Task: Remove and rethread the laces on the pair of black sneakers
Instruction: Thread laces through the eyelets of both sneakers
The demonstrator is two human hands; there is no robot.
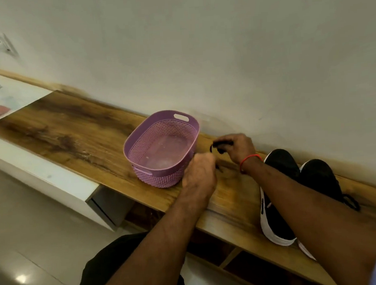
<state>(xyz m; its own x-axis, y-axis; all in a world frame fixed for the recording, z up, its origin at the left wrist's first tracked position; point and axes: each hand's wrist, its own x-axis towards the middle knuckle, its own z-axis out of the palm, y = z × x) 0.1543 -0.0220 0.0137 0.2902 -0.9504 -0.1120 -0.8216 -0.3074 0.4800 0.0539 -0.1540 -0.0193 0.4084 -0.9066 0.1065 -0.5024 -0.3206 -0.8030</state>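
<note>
The pair of black sneakers (297, 192) with white soles is standing side by side on the wooden shelf (75, 132), toward its right end, toes pointing at the wall edge and heels near the front edge; the right forearm is crossing over them and hiding much of their uppers. A bit of black lace (351, 202) is showing at the far side of the right-hand shoe. Near the wall edge, just right of the basket, the right hand (238, 148) is curling its fingers around a bunched black lace (219, 145), a short loop of it hanging from the fist. The left hand (201, 174) is sitting just below it, fingers curled tight; a dark bit of lace seems to be peeking out beside it, though motion blur is making the pinch hard to confirm. The purple perforated basket (181, 117) is resting mid-shelf, touching the left hand's knuckles, and nothing is lying inside it. A red thread band (249, 160) is circling the right wrist.
</note>
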